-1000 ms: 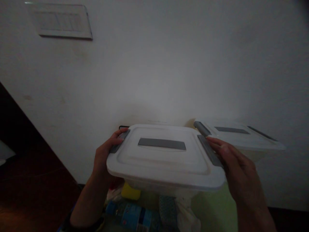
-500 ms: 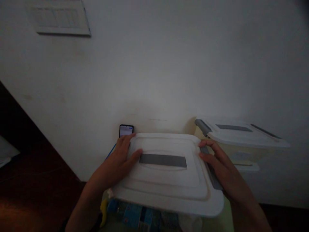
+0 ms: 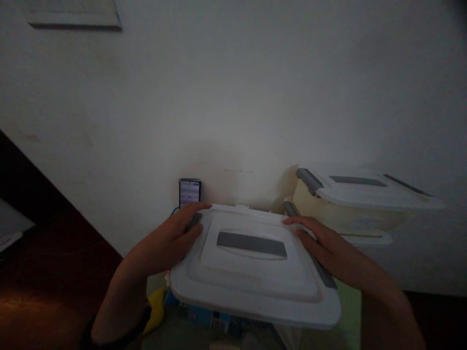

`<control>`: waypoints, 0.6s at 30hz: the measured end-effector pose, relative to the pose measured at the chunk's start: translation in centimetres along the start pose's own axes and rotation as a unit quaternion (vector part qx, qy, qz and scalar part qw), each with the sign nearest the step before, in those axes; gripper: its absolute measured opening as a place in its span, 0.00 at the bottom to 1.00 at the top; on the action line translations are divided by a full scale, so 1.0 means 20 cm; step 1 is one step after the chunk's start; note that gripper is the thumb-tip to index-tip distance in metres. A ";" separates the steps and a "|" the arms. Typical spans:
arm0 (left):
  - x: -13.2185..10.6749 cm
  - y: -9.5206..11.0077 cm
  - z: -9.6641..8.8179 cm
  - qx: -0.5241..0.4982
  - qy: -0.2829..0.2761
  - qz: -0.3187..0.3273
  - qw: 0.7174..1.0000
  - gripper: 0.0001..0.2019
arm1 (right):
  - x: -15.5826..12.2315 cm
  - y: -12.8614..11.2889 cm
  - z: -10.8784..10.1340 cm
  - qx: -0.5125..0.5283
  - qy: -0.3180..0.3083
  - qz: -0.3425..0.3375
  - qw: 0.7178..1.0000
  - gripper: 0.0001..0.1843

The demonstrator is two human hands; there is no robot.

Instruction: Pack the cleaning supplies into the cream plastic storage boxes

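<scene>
A white plastic lid [image 3: 255, 272] with a grey strip in its middle and grey side latches lies over a storage box in front of me. My left hand [image 3: 171, 238] rests on the lid's left edge, fingers laid over the left latch. My right hand [image 3: 328, 253] lies flat on the right edge, fingers stretched along the right grey latch. Under the lid's near edge, blue-labelled packages [image 3: 204, 316] and something yellow [image 3: 155, 308] show.
Two more white-lidded boxes [image 3: 361, 194] are stacked at the right against the white wall. A phone [image 3: 189, 192] with a lit screen leans on the wall behind the lid. Dark wooden floor [image 3: 44, 282] lies to the left. A vent plate [image 3: 73, 14] sits high on the wall.
The lid has come down lower onto the box, uncovering the phone behind it. Both hands moved from gripping the lid's sides to resting on top of its edges.
</scene>
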State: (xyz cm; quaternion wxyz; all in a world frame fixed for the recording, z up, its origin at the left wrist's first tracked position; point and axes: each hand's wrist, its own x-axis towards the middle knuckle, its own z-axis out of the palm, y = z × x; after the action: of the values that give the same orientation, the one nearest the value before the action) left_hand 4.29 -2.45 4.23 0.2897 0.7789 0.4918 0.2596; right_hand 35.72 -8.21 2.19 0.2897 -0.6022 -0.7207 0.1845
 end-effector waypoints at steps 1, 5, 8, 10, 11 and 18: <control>0.00 0.00 0.00 -0.008 0.005 -0.008 1.000 0.21 | 0.01 0.00 0.00 0.002 -0.002 0.006 1.000 0.17; 0.00 0.01 -0.01 -0.026 0.011 -0.019 0.999 0.21 | 0.03 0.01 0.00 0.016 -0.038 0.015 0.999 0.17; 0.00 0.01 -0.01 0.012 -0.017 -0.024 0.999 0.22 | 0.05 0.03 0.04 0.014 -0.075 0.020 0.997 0.17; 0.01 0.00 -0.01 0.037 -0.037 -0.032 0.998 0.23 | 0.06 0.04 0.06 0.013 -0.086 0.020 0.996 0.16; 0.01 0.00 -0.01 0.041 -0.044 -0.034 0.998 0.23 | 0.07 0.05 0.06 0.013 -0.087 0.019 0.996 0.16; 0.01 -0.02 0.00 0.053 -0.045 -0.049 0.996 0.24 | 0.07 0.08 0.08 0.022 -0.078 0.013 0.997 0.17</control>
State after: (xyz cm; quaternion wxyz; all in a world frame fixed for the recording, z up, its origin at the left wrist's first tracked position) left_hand 4.18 -2.09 4.00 0.2825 0.7791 0.5287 0.1835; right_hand 35.72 -6.37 0.29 0.2427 -0.5890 -0.7289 0.2507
